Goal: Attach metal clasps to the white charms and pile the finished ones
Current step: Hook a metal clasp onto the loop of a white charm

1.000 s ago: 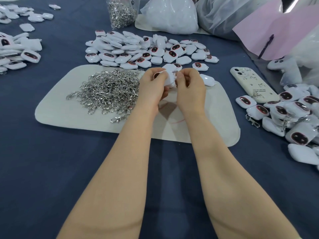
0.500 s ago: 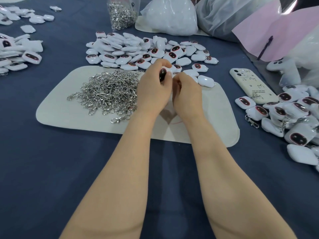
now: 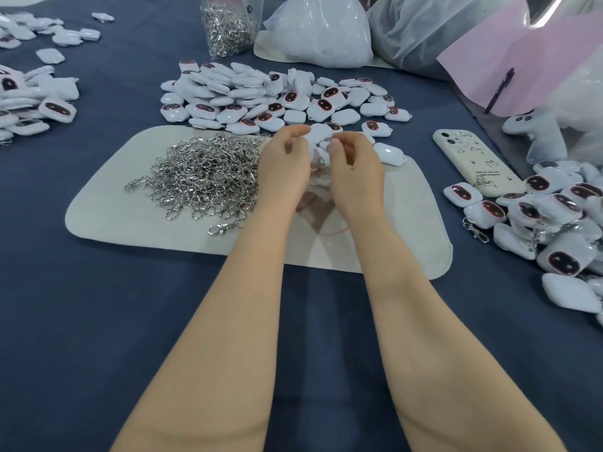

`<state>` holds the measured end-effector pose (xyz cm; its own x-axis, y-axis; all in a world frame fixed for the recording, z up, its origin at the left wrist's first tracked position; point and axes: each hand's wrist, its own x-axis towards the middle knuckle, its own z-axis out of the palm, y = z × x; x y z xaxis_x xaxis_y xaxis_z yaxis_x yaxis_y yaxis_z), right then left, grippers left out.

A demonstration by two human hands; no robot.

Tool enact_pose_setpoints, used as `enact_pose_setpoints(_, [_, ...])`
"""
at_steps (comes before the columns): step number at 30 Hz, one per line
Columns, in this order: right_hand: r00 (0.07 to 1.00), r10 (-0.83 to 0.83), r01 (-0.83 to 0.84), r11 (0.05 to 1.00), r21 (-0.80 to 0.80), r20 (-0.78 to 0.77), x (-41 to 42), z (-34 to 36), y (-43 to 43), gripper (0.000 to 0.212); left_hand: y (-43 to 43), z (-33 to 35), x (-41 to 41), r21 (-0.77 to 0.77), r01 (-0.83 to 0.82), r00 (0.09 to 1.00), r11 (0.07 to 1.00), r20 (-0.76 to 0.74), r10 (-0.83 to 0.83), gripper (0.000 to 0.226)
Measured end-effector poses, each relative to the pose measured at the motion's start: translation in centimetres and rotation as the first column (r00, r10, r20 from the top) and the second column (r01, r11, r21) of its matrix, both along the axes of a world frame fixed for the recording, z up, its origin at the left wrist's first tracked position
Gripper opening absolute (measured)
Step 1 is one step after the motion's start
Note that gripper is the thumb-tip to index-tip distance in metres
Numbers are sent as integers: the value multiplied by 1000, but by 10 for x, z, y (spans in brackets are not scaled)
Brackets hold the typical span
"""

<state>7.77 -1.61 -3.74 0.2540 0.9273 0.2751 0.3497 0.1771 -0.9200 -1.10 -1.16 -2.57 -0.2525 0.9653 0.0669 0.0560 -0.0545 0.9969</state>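
White charm (image 3: 318,138) gripped in the left hand (image 3: 283,163) over the cream mat (image 3: 104,216), right hand (image 3: 355,166) pinching its edge beside the clasp pile (image 3: 208,177); attaching seems under way, and threading next calls for fine alignment.

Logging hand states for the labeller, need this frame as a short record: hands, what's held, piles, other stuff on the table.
left hand: grips held charm
right hand: pinches the same held charm; any clasp there is hidden
loose clasps: heap on mat, left of the hands
mat: pale, lying on blue tablecloth
bare charms: pile beyond the mat
finished charms: pile at far right, clasps attached
phone: right of the mat, beside finished charms
bag of clasps: far side of the table
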Motion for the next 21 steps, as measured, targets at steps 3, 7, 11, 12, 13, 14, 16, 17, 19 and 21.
enact_pose_setpoints(3, [995, 95, -96, 993, -73, -14, 2, 6, 0, 13, -5, 4, 4, 51, 25, 993, 998, -115, -19, 36])
enact_pose_setpoints(7, [990, 113, -125, 983, -137, -89, 16, 18, -7, 8, -10, 10, 14, 35, -54, 998, 998, -26, 55, 33])
enact_pose_setpoints(11, [998, 4, -11, 992, -128, -60, 42, 35, -14, 9, -12, 20, 47, 24, -33, 998, 999, 60, 32, 16])
enact_pose_setpoints(12, [998, -44, 37, 992, -123, -54, 52, 38, -16, 6, -13, 24, 59, 24, -11, 997, 1000, 80, 9, 14])
enact_pose_setpoints(13, [994, -103, 98, 989, -110, -42, 63, 41, -18, 5, -13, 27, 73, 25, 18, 995, 1000, 94, -21, 12])
enact_pose_setpoints(14, [985, -169, 166, 982, -87, -23, 75, 43, -22, 6, -14, 30, 88, 29, 57, 993, 998, 99, -60, 11])
enact_pose_setpoints(16, [952, -305, 305, 952, -18, 13, 101, 47, -31, 12, -18, 35, 120, 42, 149, 984, 988, 88, -152, 12])
enact_pose_setpoints(17, [927, -374, 374, 928, 12, 26, 114, 48, -36, 16, -21, 37, 135, 44, 196, 977, 980, 82, -199, 11])
enact_pose_setpoints(19, [863, -503, 500, 864, 59, 41, 141, 50, -46, 21, -27, 39, 164, 38, 277, 958, 960, 62, -279, 4])
enact_pose_setpoints(21, [794, -602, 594, 798, 100, 83, 165, 50, -55, 24, -35, 39, 190, 33, 345, 938, 938, 31, -346, 3])
